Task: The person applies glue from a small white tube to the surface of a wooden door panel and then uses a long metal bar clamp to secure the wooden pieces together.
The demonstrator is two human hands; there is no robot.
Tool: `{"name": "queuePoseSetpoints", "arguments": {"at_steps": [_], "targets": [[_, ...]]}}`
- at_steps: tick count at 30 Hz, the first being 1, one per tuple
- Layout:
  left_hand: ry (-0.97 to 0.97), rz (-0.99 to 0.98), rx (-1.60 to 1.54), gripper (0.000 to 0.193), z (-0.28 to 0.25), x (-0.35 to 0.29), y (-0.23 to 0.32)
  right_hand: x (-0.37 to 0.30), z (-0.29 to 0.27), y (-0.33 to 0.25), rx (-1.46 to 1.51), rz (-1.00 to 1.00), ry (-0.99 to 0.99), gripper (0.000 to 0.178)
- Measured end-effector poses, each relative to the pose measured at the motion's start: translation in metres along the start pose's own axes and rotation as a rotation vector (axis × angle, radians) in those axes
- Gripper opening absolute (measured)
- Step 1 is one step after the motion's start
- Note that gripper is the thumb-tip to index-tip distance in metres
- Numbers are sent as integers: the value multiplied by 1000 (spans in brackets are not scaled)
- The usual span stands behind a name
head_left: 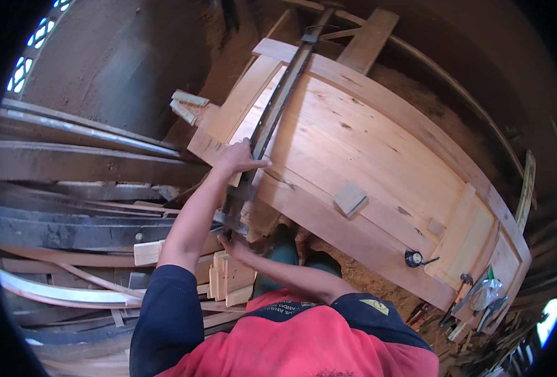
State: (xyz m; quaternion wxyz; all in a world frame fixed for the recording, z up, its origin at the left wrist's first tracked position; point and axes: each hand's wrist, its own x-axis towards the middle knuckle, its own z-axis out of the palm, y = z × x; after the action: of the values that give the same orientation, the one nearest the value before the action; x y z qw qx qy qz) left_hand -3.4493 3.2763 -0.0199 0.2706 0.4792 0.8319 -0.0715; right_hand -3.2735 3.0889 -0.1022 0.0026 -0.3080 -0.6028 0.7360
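A long dark metal bar clamp (278,103) lies across a pale wooden panelled door (360,144), close to its left end. Its far jaw (310,39) sits at the door's far edge. My left hand (237,157) grips the clamp's bar near the door's near edge, thumb stretched over the wood. Lower down, my right hand (235,246) is closed at the clamp's near end, by the screw; its fingertips are partly hidden. A small wood block (350,200) rests on the door, and a thinner wood piece (436,226) lies farther right.
On the door's right part are a black round tape measure (414,258), a hammer (464,286) and a clear plastic bag (486,294). Stacked boards (71,220) fill the left side. Short wood offcuts (231,276) stand beside my legs. A plank (369,41) extends beyond the far edge.
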Motion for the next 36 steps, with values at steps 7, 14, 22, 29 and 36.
{"name": "queuePoseSetpoints", "arguments": {"at_steps": [7, 14, 22, 29, 36], "targets": [[141, -5, 79, 74, 7, 24, -53, 81, 59, 32, -321, -242, 100, 49], [125, 68, -61, 73, 24, 21, -116, 70, 49, -5, -402, 35, -433, 51], [109, 115, -70, 66, 39, 25, -142, 49, -24, -13, -234, -75, -341, 43], [329, -117, -1069, 52, 66, -10, -161, 80, -69, -78, -199, 10, 111, 40], [394, -405, -1503, 45, 105, -28, -151, 108, -38, -108, -36, 130, 100, 32]]}}
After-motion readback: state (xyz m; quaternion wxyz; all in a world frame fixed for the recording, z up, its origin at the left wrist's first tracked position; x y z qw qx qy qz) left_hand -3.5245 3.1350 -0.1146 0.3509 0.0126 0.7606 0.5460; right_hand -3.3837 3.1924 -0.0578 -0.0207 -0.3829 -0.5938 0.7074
